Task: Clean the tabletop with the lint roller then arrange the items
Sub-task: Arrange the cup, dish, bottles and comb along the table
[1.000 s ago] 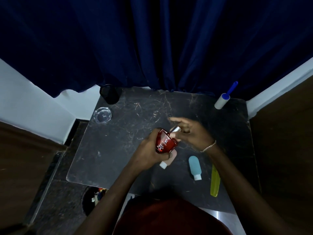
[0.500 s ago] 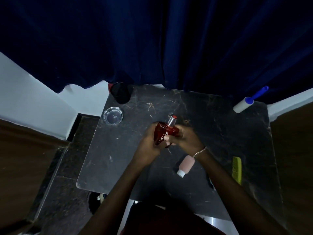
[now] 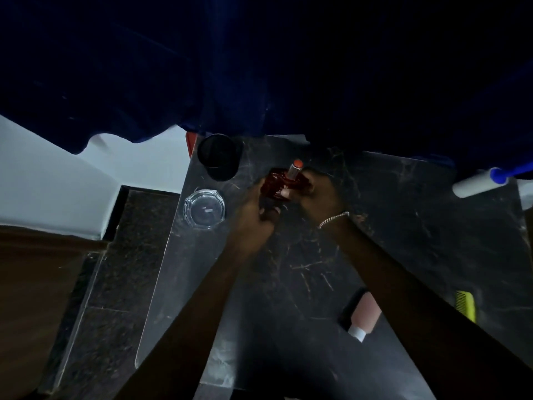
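Holding a red bottle (image 3: 284,184) near the top middle of the frame, both hands meet over the dark desk (image 3: 403,232). The right hand (image 3: 315,194) has its grip closed around the right side of the bottle. The left hand (image 3: 256,210) is curled into a closed grip just below and left of the bottle and touches its lower left side; its fingers seem closed on the bottle, though the dim light makes this hard to see. The bottle stands almost upright, and its silver neck with a red tip (image 3: 297,164) points up and a little to the right. A thin bracelet (image 3: 333,219) sits on the right wrist.

A lint roller (image 3: 476,184) lies on the desk at the far right edge of the frame, well apart from the hands. Its white roll points left and its blue handle (image 3: 507,173) points right, under the blue curtain (image 3: 259,67) that fills the top of the frame.

Left of the bottle, a black cup (image 3: 219,160) stands at the back corner of the desk. Just below it sits a clear glass ashtray (image 3: 204,208), close to the left hand.

In the lower right, a pink bottle with a white cap (image 3: 365,314) lies on the desk, partly hidden by the right arm. A yellow comb (image 3: 465,307) peeks out at the right of that arm.
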